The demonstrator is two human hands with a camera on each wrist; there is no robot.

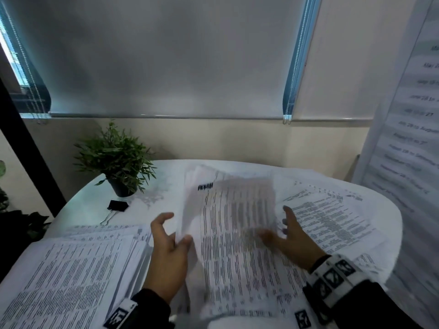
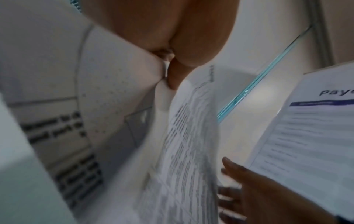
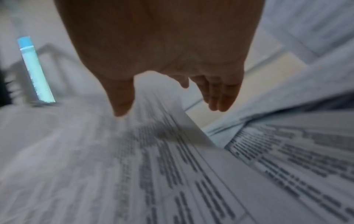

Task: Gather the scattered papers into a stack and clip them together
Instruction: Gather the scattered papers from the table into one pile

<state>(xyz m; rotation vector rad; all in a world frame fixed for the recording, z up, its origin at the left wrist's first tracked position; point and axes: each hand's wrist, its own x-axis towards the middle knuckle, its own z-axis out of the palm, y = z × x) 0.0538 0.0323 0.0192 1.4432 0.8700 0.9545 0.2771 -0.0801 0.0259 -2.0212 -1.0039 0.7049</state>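
Papers [image 1: 237, 222] lifted over tabletop [image 1: 90, 198] middle, left edge pinched by left hand [image 1: 169, 255]; right hand [image 1: 291, 236] beside right edge, fingers [image 1: 288, 213] spread, holding nothing. More sheets [image 1: 71, 269] near left edge; binder clip [image 1: 117, 205] by potted plant [image 1: 116, 157].

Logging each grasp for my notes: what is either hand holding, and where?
Left hand pinches a sheaf of papers at its left edge; right hand is open, holding nothing.
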